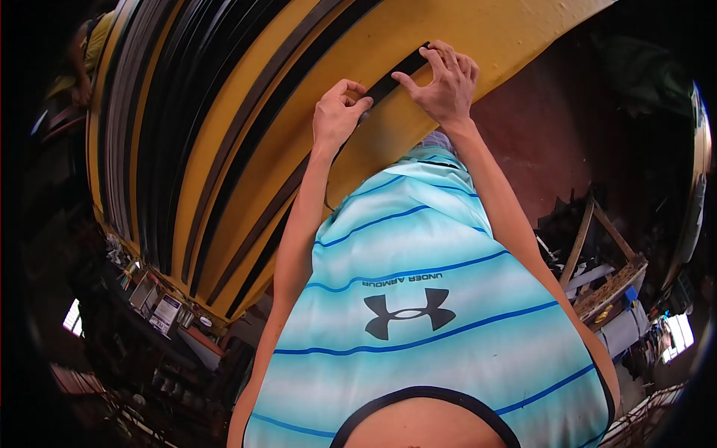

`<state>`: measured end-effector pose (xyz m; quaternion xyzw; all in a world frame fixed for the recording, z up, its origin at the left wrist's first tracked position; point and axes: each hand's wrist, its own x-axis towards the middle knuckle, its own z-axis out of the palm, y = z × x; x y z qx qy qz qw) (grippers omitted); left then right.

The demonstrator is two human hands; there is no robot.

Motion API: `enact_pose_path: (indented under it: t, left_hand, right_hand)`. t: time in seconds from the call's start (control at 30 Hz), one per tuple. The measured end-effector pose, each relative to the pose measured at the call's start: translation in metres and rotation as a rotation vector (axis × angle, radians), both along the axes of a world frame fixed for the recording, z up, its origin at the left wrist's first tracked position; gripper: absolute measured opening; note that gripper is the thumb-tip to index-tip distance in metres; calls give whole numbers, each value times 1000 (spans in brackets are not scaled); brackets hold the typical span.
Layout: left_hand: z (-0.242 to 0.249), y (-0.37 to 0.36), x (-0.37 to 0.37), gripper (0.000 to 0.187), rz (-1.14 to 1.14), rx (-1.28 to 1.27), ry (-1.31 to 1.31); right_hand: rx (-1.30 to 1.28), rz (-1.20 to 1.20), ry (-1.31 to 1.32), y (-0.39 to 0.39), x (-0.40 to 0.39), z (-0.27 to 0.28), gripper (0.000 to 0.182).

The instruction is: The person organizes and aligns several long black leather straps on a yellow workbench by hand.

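A narrow black strip (388,84) runs diagonally between my two hands, over the yellow tabletop (493,33). My left hand (337,116) has its thumb and curled fingers closed at the strip's lower stretch. Near the strip's upper end is my right hand (447,84), its thumb stretched out along the edge and its fingertips at the tip. The fingers of that hand are spread rather than wrapped round the strip. Below my left hand, a brown strip (280,190) slants down the table, partly hidden by my forearm.
Several long black and brown strips (258,123) lie side by side across the left of the table. A person (86,67) is at the far left edge. Wooden framing (597,254) and clutter stand at right; boxes and small items (164,310) sit beyond the table's lower left edge.
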<state>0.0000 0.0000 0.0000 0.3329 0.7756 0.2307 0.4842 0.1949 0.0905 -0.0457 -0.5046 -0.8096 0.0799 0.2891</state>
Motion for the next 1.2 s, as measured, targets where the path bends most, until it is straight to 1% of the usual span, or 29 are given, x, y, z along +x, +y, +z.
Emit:
enact_pose_path:
  t: [0.5,0.57,0.7,0.77,0.8,0.83,0.9,0.93,0.97,1.03,1.07,1.13,1.2]
  left_hand:
    - [1,-1,5,22,9,-2,3]
    - [-4,-2,4,29,-1,-27,6]
    - [4,2,6,35,41,-59,50]
    - [2,1,5,40,14,-85,88]
    - [7,2,5,41,12,-103,75]
    - [6,1,5,41,31,-107,78]
    - [2,-2,6,41,-4,-34,176]
    - [0,-1,5,42,13,-31,171]
    - [-1,-1,5,42,20,-32,163]
    - [1,0,6,42,35,-62,96]
    - [1,1,4,42,49,-60,85]
    - [6,-1,4,41,30,-72,63]
    - [3,-1,4,41,36,-46,53]
  right_hand:
    - [6,1,-17,-2,5,-1,58]
    - [-9,-5,-29,-2,4,1,58]
    - [-16,29,-44,-1,5,-2,58]
    - [53,29,-53,-3,5,-1,57]
    - [-14,79,-88,-9,6,1,58]
    - [-16,99,-84,-17,4,4,58]
    - [-2,486,-228,-36,4,6,64]
    - [-85,621,-229,-46,2,6,71]
    - [-203,684,-325,-54,0,7,70]
    - [-361,668,-255,-54,2,3,68]
    - [-360,680,-268,-47,4,2,68]
    - [-206,559,-400,-38,9,10,64]
    - [-221,538,-385,-25,16,12,62]
